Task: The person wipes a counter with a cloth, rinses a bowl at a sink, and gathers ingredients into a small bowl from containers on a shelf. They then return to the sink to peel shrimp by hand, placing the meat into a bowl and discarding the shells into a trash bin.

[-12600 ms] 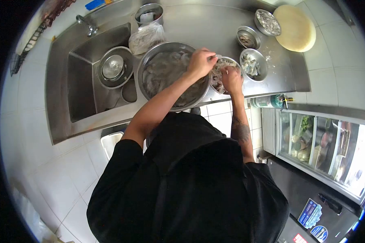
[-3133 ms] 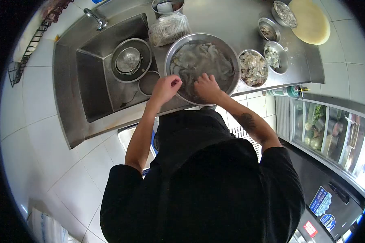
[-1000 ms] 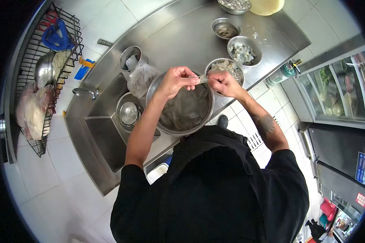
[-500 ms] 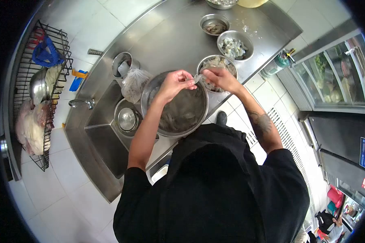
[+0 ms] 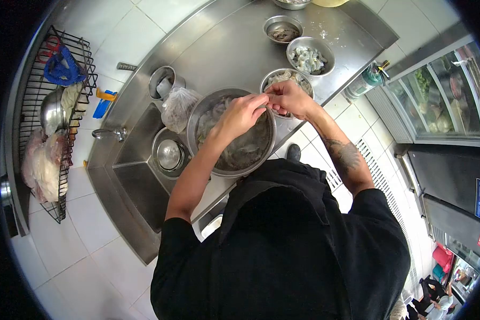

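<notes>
My left hand and my right hand meet above the right rim of a large metal bowl, fingertips pinched together. Between them is a small shrimp, now mostly covered by the fingers. Cloudy water and grey shrimp fill the bowl. Just beyond my right hand, partly hidden by it, stands a metal bowl of pale shrimp scraps, perhaps shells. Another bowl behind it contains pale, glossy shrimp. Farther back, a smaller bowl holds dark pieces in liquid.
Left of the large bowl are a knotted plastic bag, a metal pot and a sink with nested bowls. A faucet juts over the sink. A wire rack hangs on the wall; a glass-door fridge stands right.
My hands have drawn closer together, and my left hand has turned over the shrimp, which showed between the fingertips before. My right hand has shifted slightly left.
</notes>
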`<control>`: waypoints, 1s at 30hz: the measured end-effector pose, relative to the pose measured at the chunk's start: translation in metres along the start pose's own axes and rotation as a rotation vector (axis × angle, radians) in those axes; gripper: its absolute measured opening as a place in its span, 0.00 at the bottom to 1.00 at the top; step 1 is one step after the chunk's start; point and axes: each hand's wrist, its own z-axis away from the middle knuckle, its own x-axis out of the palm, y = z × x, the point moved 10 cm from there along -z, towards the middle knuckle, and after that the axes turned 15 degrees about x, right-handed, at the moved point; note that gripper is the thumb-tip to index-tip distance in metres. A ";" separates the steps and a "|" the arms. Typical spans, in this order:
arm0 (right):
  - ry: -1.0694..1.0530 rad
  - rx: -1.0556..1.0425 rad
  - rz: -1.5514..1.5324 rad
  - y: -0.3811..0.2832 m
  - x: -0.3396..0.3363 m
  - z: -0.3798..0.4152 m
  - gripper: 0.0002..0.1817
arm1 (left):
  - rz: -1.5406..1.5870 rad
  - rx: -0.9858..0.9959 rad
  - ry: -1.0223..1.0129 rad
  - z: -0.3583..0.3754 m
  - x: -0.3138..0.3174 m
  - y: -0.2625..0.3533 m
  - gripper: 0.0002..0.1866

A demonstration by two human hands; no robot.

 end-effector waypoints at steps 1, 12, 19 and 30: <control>0.026 -0.014 0.054 -0.003 0.000 0.003 0.05 | 0.001 -0.023 -0.061 0.000 0.006 -0.003 0.10; 0.087 -0.037 0.073 -0.001 -0.010 0.015 0.08 | 0.035 0.078 0.029 -0.005 0.007 0.012 0.06; 0.107 -0.048 0.103 -0.002 -0.021 0.019 0.07 | 0.043 0.095 -0.012 -0.014 0.014 0.009 0.08; 0.131 -0.067 0.156 0.016 -0.057 0.039 0.07 | 0.340 -0.085 0.090 -0.007 0.027 -0.022 0.10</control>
